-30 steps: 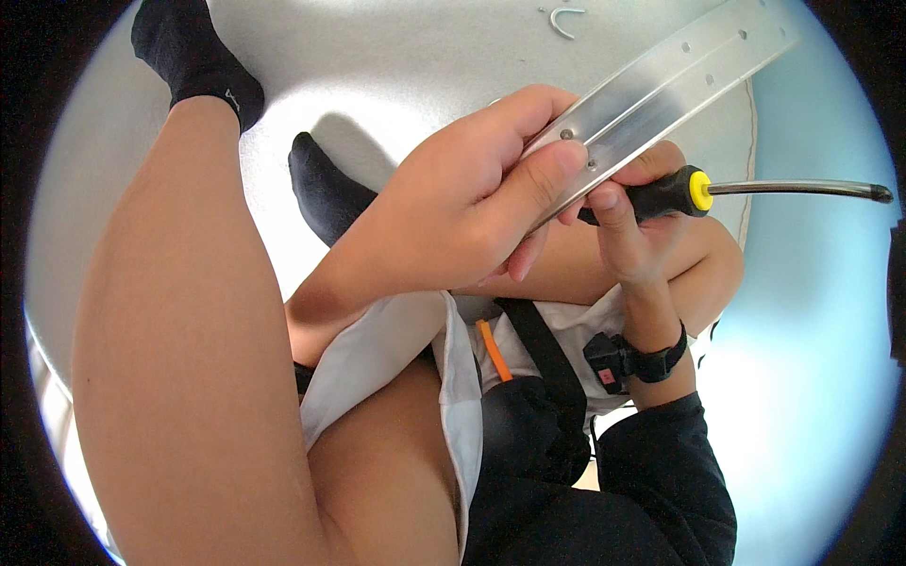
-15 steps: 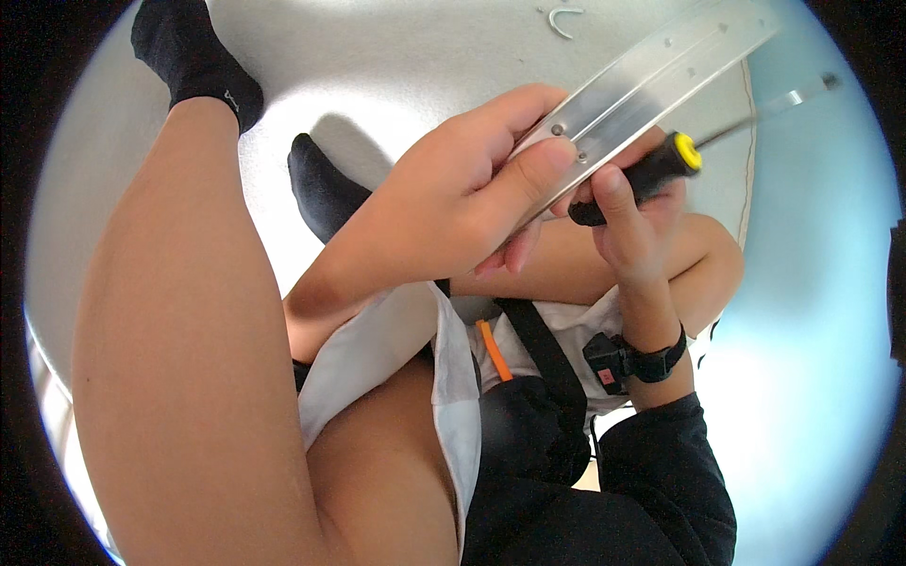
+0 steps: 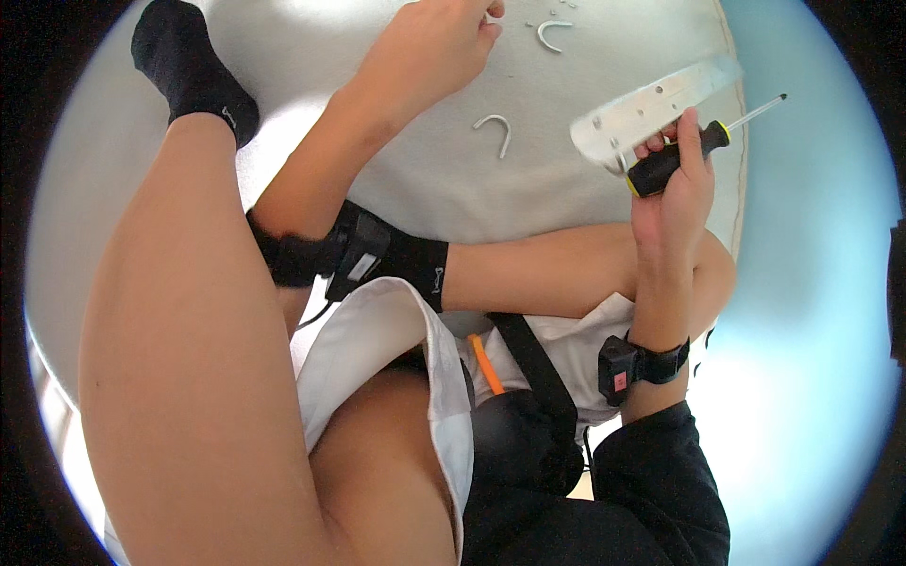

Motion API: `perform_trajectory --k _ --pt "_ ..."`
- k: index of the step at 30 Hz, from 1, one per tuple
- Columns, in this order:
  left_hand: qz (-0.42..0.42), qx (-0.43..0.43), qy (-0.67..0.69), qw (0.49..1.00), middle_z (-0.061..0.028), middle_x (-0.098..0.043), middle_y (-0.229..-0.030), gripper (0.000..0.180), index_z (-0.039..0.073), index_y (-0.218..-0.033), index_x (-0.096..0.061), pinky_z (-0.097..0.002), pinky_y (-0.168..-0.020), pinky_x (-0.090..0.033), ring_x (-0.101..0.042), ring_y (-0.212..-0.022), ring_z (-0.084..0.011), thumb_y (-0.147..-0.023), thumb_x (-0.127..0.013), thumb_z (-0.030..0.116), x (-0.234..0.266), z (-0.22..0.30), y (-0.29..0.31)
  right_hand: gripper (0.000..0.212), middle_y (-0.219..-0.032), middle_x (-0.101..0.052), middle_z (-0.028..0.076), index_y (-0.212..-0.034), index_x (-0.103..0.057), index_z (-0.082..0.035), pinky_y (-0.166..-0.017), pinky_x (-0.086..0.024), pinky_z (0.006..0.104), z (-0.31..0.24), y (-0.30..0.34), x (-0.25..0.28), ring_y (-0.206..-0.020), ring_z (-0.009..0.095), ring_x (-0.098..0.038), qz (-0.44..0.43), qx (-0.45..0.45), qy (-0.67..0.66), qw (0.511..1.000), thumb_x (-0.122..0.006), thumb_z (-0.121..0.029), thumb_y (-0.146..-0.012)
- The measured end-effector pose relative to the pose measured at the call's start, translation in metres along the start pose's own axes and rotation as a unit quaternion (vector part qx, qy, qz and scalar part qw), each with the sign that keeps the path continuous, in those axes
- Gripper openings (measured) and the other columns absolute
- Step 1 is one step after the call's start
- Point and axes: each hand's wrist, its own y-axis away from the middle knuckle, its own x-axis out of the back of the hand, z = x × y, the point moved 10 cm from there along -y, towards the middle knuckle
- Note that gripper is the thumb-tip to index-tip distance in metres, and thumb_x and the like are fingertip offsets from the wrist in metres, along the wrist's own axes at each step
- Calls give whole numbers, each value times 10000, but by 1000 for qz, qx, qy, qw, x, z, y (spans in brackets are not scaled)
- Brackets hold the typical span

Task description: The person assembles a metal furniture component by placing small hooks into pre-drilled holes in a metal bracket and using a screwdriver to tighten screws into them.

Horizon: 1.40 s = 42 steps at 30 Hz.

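My right hand (image 3: 675,203) is wrapped round a screwdriver (image 3: 656,172) with a black and yellow handle, its shaft pointing up and right. The same hand holds a silver metal rail (image 3: 632,118) with holes along it, slightly blurred. A small curved metal piece shows at the rail's near end. My left hand (image 3: 439,38) is at the top edge over the light surface, with curled fingers partly cut off by the frame; whether something is in them is hidden. Near it lie a metal hook (image 3: 555,38) and several tiny metal bits (image 3: 563,6). A second hook (image 3: 495,132) lies closer to me.
My bent legs frame the light, padded-looking surface (image 3: 415,189), with black-socked feet (image 3: 193,71) on it. Its seamed edge runs down the right side, beside a pale blue area (image 3: 812,236). Black devices are strapped to both wrists.
My left hand has let go of the rail and moved up and left to the surface. The rail and screwdriver have shifted in my right hand, with the rail's rounded near end now showing.
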Motion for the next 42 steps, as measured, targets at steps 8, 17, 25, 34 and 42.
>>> perform_trajectory --k 8,17,25,34,42 --pt "37 -66 -40 996 -215 -656 -1020 192 -14 -1008 -642 -444 -850 -503 -630 -955 -389 -926 -559 139 -32 -2 -19 256 -768 -558 45 -902 -549 -41 -607 -475 295 31 -5 -22 -677 141 -539 -46 -47 31 997 -708 -238 -933" --pt "-11 83 415 906 -201 -668 -887 237 -54 -1032 -632 -431 -797 -516 -644 -846 -371 -881 -633 128 -1 11 29 260 -748 -585 47 -907 -549 -55 -585 -476 290 41 12 -44 -648 149 -567 -115 -111 48 986 -699 -265 -936" --pt "51 -44 289 955 -67 -730 -927 180 21 -1057 -728 -229 -724 -530 -647 -773 -92 -896 -708 101 15 47 72 116 -841 -580 58 -998 -547 -43 -670 -466 307 46 34 -59 -758 163 -562 -246 -77 59 964 -612 -135 -972" --pt "98 -115 174 973 -21 -703 -908 120 69 -958 -754 -240 -668 -490 -633 -764 -108 -841 -737 91 27 67 76 103 -894 -578 71 -1010 -534 -38 -704 -484 315 34 39 -71 -788 168 -574 -305 -27 104 946 -617 -79 -965" --pt "100 -95 200 970 -5 -683 -904 141 95 -971 -769 -227 -628 -440 -599 -746 -100 -832 -750 113 23 62 78 153 -826 -615 4 -979 -607 -35 -662 -471 230 33 39 -71 -734 84 -578 -299 0 78 951 -708 -134 -923"
